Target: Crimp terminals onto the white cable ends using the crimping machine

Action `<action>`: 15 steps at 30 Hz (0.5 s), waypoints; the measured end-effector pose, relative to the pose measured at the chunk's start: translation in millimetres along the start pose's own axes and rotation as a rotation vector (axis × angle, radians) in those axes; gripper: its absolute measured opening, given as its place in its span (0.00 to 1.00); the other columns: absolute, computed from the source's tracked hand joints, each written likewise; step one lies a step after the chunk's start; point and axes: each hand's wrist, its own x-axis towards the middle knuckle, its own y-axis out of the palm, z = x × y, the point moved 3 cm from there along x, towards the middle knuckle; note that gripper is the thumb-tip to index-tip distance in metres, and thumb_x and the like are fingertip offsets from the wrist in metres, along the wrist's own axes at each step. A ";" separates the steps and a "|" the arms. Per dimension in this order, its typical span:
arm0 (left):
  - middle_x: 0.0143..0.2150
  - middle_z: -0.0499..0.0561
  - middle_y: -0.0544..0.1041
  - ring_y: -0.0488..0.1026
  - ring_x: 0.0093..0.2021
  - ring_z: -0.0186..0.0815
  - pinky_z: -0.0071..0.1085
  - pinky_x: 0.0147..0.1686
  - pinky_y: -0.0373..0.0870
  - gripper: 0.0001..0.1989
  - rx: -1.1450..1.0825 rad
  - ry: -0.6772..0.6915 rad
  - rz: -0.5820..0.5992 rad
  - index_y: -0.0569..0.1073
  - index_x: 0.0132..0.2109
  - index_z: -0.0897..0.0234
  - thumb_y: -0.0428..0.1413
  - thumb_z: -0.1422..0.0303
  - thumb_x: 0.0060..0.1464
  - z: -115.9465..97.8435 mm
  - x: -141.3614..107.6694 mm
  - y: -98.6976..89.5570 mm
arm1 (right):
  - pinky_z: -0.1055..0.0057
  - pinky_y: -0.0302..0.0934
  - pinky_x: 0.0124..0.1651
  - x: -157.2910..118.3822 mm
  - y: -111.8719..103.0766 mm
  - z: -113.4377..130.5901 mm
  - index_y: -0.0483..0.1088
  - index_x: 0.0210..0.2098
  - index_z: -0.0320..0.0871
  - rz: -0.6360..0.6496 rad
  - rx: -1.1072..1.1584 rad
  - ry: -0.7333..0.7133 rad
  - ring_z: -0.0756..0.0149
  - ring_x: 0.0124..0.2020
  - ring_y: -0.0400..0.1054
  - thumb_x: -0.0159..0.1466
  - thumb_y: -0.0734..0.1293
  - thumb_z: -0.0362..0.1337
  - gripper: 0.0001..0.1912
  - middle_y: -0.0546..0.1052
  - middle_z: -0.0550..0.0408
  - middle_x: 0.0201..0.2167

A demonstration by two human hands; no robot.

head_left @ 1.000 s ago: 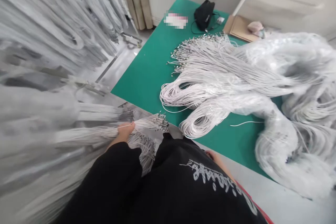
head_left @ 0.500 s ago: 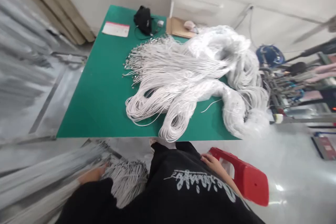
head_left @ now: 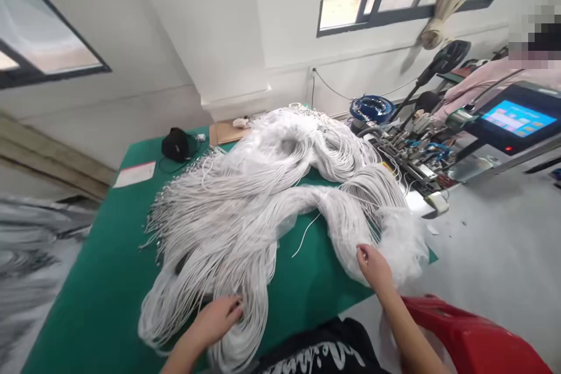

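Observation:
A large heap of white cables (head_left: 228, 204) spreads over the green table (head_left: 109, 280), with small metal ends bunched at its left side. Clear plastic wrap (head_left: 405, 239) covers parts of the bundles at the right. My left hand (head_left: 219, 318) lies against the looped cables near the table's front edge, fingers bent; whether it grips any strands is hard to see. At the right bundle, my right hand (head_left: 372, 264) has its fingers curled together at the plastic-wrapped cables, and what is between the fingertips is too small to make out.
A black cap-like item (head_left: 176, 145), a paper (head_left: 135, 175) and a brown cardboard piece (head_left: 225, 132) lie along the table's back. To the right stand a machine with a lit screen (head_left: 519, 118), a blue bowl (head_left: 372, 108) and a person in pink. A red stool (head_left: 477, 333) is at lower right.
The view has tilted up and moved closer to the table. My left hand has come up from the cables below the table to the heap; my right hand has left the stool area for the wrapped bundle.

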 end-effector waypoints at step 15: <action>0.64 0.85 0.42 0.43 0.64 0.67 0.56 0.58 0.43 0.61 -0.042 -0.402 -0.847 0.38 0.64 0.85 0.56 0.43 0.40 -429.1 357.4 -247.8 | 0.48 0.67 0.31 16.6 74.4 -70.6 0.62 0.36 0.69 -0.125 0.178 0.017 0.42 0.32 0.72 0.52 0.59 0.42 0.13 0.72 0.53 0.28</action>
